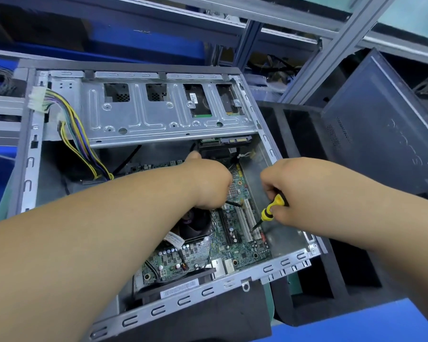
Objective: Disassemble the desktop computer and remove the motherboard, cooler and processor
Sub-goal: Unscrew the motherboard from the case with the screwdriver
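Observation:
An open desktop case [289,261] lies on its side with a green motherboard [235,253] in its floor. My left hand [209,180] reaches deep into the case above the black cooler [198,224], fingers curled downward out of sight; what it holds is hidden. My right hand [289,183] grips a yellow-and-black screwdriver [269,211], whose tip points down at the white expansion slots [247,223] near the board's right edge. The processor is not visible.
A metal drive cage [158,114] spans the top of the case. A bundle of coloured power cables [77,137] hangs at the left with a white connector. A removed dark side panel [381,124] leans at the right beside a black foam tray [331,287].

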